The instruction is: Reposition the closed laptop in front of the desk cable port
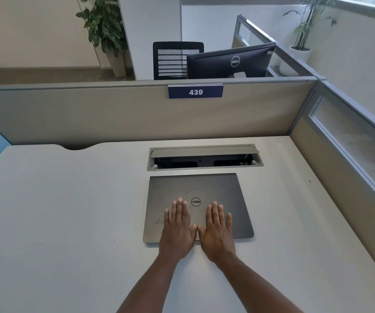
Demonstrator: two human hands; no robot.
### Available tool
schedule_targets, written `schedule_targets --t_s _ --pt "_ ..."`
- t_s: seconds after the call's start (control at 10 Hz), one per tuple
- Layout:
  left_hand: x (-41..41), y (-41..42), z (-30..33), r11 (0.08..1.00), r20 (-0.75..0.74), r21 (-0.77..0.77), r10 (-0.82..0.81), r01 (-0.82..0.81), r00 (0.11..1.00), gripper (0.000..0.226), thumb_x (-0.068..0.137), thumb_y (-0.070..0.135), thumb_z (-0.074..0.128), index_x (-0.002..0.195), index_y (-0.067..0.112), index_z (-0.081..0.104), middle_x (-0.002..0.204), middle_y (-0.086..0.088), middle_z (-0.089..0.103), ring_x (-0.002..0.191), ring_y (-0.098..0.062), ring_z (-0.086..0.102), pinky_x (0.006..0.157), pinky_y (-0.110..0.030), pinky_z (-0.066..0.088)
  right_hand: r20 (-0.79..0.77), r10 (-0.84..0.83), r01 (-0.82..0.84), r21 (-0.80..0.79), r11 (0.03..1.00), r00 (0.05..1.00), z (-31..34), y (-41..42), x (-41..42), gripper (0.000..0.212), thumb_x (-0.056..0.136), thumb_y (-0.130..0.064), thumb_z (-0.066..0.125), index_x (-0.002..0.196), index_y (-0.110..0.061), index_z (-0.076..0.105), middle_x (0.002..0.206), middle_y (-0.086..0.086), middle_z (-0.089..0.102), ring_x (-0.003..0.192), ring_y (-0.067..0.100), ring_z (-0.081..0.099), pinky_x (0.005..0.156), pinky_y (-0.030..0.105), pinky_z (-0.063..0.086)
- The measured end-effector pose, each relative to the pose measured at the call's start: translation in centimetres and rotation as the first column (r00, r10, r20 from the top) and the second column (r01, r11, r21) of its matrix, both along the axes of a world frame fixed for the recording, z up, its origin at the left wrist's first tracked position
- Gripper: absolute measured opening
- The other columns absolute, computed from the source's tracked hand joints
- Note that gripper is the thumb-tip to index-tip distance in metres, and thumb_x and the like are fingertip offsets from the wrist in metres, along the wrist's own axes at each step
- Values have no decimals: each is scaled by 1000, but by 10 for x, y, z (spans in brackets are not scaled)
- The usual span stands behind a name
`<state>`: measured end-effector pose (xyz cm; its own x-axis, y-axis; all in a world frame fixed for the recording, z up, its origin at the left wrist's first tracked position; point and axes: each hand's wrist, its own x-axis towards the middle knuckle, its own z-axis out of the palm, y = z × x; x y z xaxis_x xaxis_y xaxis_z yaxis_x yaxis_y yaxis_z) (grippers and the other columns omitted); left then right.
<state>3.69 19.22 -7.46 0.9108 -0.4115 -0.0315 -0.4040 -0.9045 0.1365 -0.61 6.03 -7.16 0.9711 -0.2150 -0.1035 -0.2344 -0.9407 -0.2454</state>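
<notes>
The tabletop (57,211) is pale and bare apart from what the task concerns, and it runs back to a beige partition (114,114) carrying a blue plate marked 439 (195,92). Near the tabletop's far edge, a little right of the middle, sits the cable port (204,157), a long recessed slot with its flap (204,152) tipped up toward the partition, so the dark well and its sockets are open toward the person.

The closed laptop (195,190) lies flat on the tabletop just on the near side of that port. Its far edge runs nearly parallel to the port's frame, with a narrow strip of tabletop between them, so the 2 do not touch. It is roughly centred on the slot, though its left edge lines up closer to the port's left end than its right edge does to the right end. That placement looks deliberate: a lead from the well would reach the machine without crossing open tabletop.

Both hands rest palm down on the lid's near half, with the logo just beyond the fingertips. The left hand (177,231) and right hand (218,233) lie side by side, thumbs meeting. Neither grip is closed on anything; the fingers are flat and spread, pressing rather than clasping. Flat palms suit sliding a thin slab across a smooth surface without lifting it. By my reading, the laptop is at or very near its goal.
</notes>
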Motion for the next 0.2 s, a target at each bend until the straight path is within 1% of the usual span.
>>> schedule_targets --t_s 0.1,0.2 --pt "7 -2 18 998 9 -68 17 -16 1000 75 96 46 15 156 5 2 165 -16 -4 153 -34 -2 119 -45 -6 64 -29 26 42 999 998 22 2 6 69 101 -41 24 155 -11 -7 165 10 -15 152 27 -15 120 46 -12" --pt "13 -2 32 997 32 -72 20 -18 999 74 96 44 13 156 5 -5 164 -15 -12 153 -33 -8 123 -45 -8 116 -17 15 20 1000 993 35 1 12 69 102 -38 26 155 -9 -7 163 10 -18 152 28 -14 120 46 -12"
